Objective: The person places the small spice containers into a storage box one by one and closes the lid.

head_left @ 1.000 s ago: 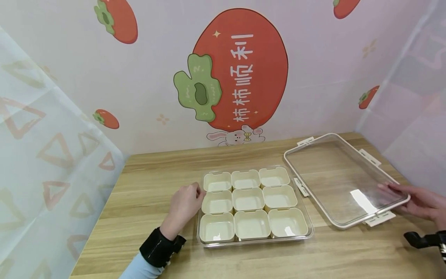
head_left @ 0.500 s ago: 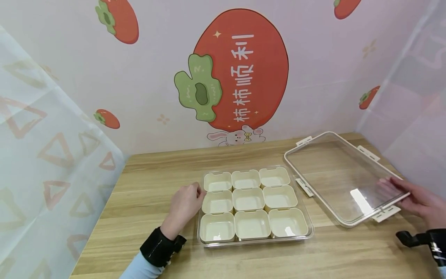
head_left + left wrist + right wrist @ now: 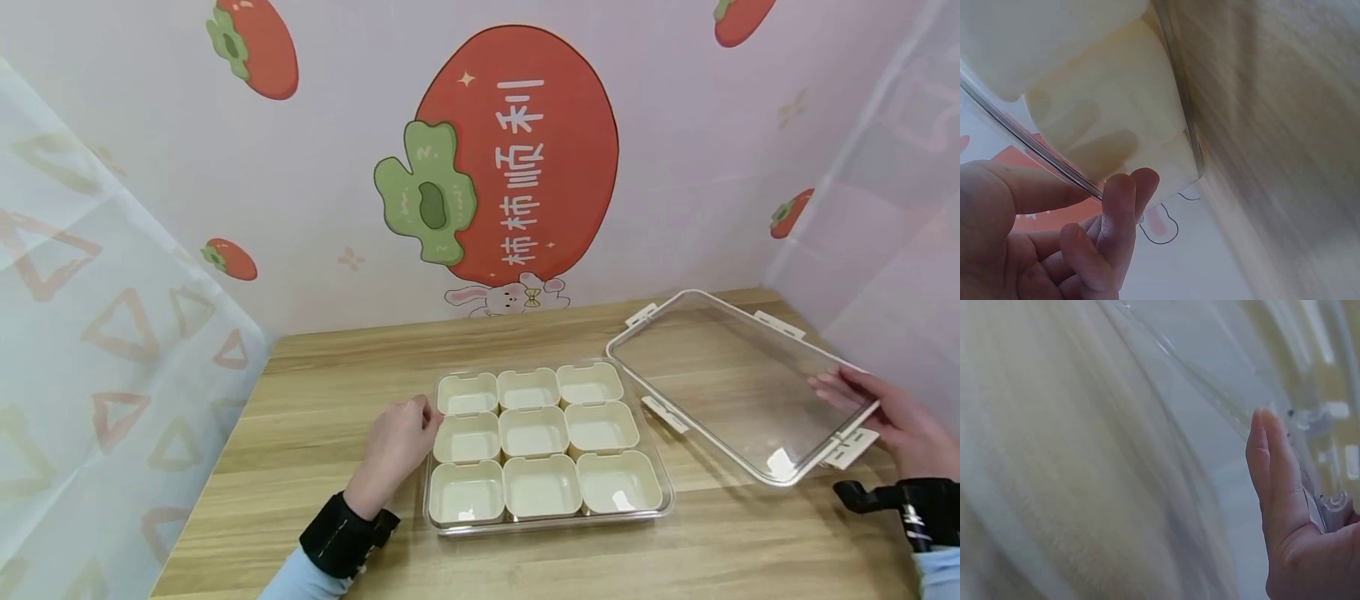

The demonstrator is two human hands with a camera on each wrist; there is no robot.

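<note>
A clear plastic storage box stands on the wooden table, filled with rows of small cream-coloured bins. At its left side my left hand pinches the rim; in the left wrist view the fingertips lie against the clear outer wall. To the right, my right hand holds a transparent lid by its right corner, with fingers under the panel and showing through it. The lid is tilted, its near edge raised over the table and its left edge close to the box. Cream latches stick out from its sides.
The wooden table extends on both sides of the box. A printed backdrop rises along the rear, and white sheets hang at the sides. Black camera straps wrap both wrists.
My right hand has shifted left, bringing the lid with it and tilting it more, the near right corner higher. The left hand and the box have stayed in place.
</note>
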